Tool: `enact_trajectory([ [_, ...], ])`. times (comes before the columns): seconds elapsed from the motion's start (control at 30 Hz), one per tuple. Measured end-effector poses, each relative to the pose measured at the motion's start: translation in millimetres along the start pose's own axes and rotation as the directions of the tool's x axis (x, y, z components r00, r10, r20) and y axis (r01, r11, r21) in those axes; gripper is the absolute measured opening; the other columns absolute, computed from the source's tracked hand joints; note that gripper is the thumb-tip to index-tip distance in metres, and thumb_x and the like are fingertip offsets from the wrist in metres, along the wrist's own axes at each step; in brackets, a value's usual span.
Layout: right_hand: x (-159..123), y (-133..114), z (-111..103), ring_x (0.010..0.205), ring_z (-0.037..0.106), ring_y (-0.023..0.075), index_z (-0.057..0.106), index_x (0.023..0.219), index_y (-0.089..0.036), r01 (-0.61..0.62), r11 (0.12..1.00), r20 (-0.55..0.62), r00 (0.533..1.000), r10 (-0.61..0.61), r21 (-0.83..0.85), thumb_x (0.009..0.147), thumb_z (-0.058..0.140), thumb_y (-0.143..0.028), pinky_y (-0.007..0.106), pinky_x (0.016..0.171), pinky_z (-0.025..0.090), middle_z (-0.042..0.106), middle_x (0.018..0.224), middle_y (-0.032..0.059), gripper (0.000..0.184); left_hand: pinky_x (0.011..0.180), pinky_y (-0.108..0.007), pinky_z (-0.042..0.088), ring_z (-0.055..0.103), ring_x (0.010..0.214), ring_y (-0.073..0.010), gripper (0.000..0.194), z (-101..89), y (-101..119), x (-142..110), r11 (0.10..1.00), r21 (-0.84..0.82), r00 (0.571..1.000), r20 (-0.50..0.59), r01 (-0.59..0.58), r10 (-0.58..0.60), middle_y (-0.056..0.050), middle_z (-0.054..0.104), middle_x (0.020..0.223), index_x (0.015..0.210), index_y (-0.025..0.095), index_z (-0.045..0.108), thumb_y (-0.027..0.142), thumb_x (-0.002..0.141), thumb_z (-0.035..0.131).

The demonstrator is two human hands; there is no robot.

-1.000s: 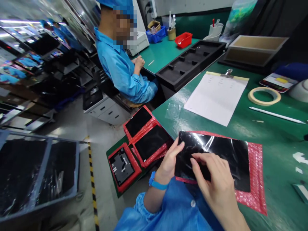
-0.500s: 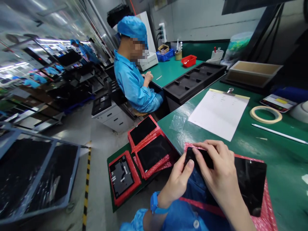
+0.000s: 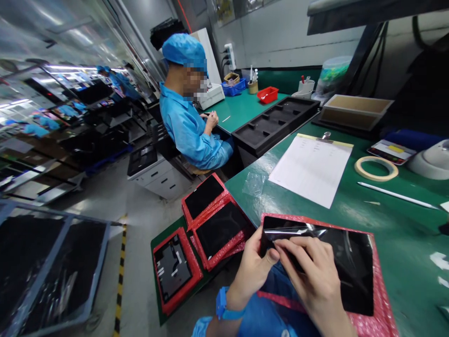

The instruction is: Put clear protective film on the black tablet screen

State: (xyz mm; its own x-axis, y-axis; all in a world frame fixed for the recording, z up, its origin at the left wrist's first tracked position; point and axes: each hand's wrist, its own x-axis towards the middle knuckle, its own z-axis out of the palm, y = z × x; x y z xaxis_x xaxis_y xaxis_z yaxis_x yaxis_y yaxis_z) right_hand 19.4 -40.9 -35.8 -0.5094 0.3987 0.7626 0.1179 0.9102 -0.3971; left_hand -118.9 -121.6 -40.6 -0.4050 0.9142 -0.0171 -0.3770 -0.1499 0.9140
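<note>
A black glossy display panel (image 3: 358,267) lies on pink bubble wrap (image 3: 384,299) at the table's front edge. My left hand (image 3: 253,267) grips the panel's left end, with the thumb on top. Over the panel, my right hand (image 3: 314,274) pinches a clear film (image 3: 298,231) near the left end. The film is partly lifted and shows bright creases along the panel's far side. Both hands cover part of the panel, and the film's pinched edge is hidden by my fingers.
More panels on pink wrap (image 3: 219,229) sit on a lower green surface to the left. On the table are a clipboard with paper (image 3: 312,164), a tape roll (image 3: 376,168), a white stick (image 3: 396,194) and a black tray (image 3: 277,124). A co-worker (image 3: 189,117) sits beyond.
My right hand has drawn toward me and slightly down, and the clear film now rises creased off the panel. My left hand stays at the panel's left end. The view has shifted a little.
</note>
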Motion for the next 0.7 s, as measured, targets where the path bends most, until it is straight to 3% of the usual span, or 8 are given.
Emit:
enact_trajectory([
  [0.3,-13.5,-9.5,5.5,0.083,0.066,0.0174,0.063,0.131,-0.017,-0.103,0.994,-0.007,0.995,0.103,0.042,0.136,0.049,-0.011,0.037,0.079,0.042,0.066,0.104,0.0020,0.016,0.116,-0.039,0.067,0.087,0.128,-0.0328,0.056,-3.0,-2.1,-2.7,0.997,0.008,0.994,-0.078,0.074,-0.073,-0.010,0.094,0.128,0.133,0.023,0.088,0.058,0.093,0.106],
  [0.5,-19.6,-15.3,5.5,0.082,0.061,0.0182,0.066,0.138,-0.017,-0.160,0.986,-0.008,0.987,0.160,0.045,0.134,0.051,-0.009,0.037,0.081,0.038,0.063,0.101,0.0003,0.018,0.108,-0.030,0.067,0.089,0.119,-0.0249,0.055,-5.6,5.0,-2.8,0.991,0.015,0.990,-0.043,0.132,-0.131,-0.008,0.094,0.129,0.135,0.023,0.087,0.055,0.094,0.106],
  [0.7,-26.2,-13.5,1.6,0.087,0.063,0.0199,0.069,0.147,-0.020,-0.222,0.970,0.062,0.974,0.217,0.099,0.134,0.050,-0.013,0.037,0.084,0.040,0.064,0.103,-0.0002,0.024,0.118,-0.037,0.065,0.087,0.130,-0.0297,0.056,-7.4,4.2,-1.9,0.989,0.036,0.989,-0.038,0.143,-0.141,-0.010,0.092,0.136,0.134,0.023,0.085,0.060,0.097,0.102],
])
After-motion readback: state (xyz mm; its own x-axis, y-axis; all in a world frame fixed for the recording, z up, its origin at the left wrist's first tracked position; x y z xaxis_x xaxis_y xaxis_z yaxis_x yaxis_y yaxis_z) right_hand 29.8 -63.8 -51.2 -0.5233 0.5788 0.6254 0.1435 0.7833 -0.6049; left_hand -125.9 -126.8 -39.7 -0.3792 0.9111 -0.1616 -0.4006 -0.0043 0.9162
